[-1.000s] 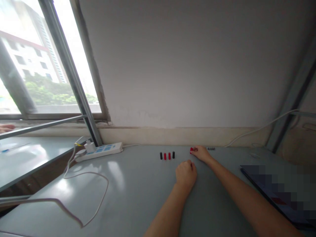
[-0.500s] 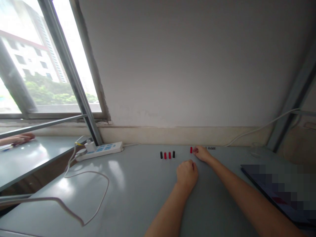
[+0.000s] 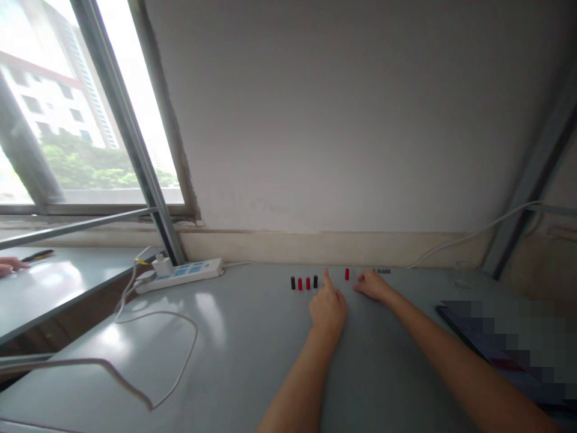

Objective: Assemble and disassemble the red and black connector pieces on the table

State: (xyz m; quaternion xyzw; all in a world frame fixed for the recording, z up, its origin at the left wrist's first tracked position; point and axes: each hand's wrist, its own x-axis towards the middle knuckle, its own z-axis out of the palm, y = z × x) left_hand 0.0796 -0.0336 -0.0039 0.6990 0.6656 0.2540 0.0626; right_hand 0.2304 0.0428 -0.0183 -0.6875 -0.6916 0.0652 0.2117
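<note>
A short row of small upright cylinders stands near the back of the grey table: a black cylinder [image 3: 293, 282], two red cylinders [image 3: 300, 284] and another black cylinder [image 3: 315, 281]. Just right of that row is my left hand [image 3: 328, 308], its index finger stretched toward the wall and the other fingers curled, with nothing seen in it. A lone red cylinder [image 3: 347, 274] stands farther right. Beside it rests my right hand [image 3: 373, 284], thumb and fingertips apart, apparently holding nothing. Several small dark pieces [image 3: 383, 271] lie behind my right hand, too small to name.
A white power strip [image 3: 184, 275] with plugs sits at the back left, and its cable [image 3: 197, 337] loops over the table. A clear cup [image 3: 462, 273] is at the back right, near a dark flat object [image 3: 464, 331]. Another person's hand [image 3: 11, 264] shows at far left.
My left hand has shifted left and extended its index finger. My right hand has drawn slightly away from the lone red cylinder, its fingers now apart. The other person's hand has moved left.
</note>
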